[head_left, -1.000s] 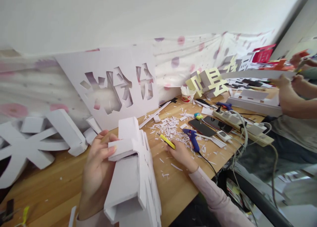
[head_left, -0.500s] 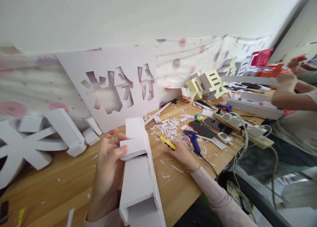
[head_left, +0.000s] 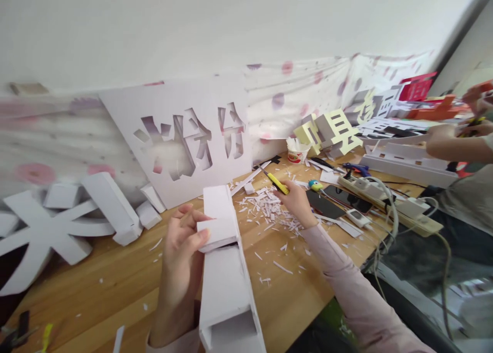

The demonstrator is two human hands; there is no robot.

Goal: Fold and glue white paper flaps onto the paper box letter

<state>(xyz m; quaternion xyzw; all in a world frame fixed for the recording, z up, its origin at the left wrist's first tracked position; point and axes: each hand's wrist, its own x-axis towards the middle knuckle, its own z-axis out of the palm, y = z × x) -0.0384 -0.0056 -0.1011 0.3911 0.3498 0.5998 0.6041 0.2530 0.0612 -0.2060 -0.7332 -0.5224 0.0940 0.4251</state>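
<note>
My left hand (head_left: 184, 260) is closed on a white foam-board letter (head_left: 225, 281), with the thumb on the raised crosspiece near its middle. The letter stands up from the table in front of me, and an open hollow shows at its near end. A yellow utility knife (head_left: 278, 182) is in my right hand (head_left: 295, 201), its blade pointing away and to the left. That hand is above the white scraps (head_left: 265, 207), apart from the letter. My right hand hides the blue glue gun that lay there.
A cut-out white board (head_left: 177, 186) leans on the wall. White letter pieces (head_left: 50, 224) lie left. Phones (head_left: 327, 205), a power strip (head_left: 414, 222), a paper cup (head_left: 296, 152) and yellow letters (head_left: 339, 130) are right. A co-worker's hand (head_left: 442, 140) is at far right.
My right hand with the utility knife has moved away from me, over the scraps and past the glue gun's spot. My left hand keeps its hold on the letter. The view has shifted slightly.
</note>
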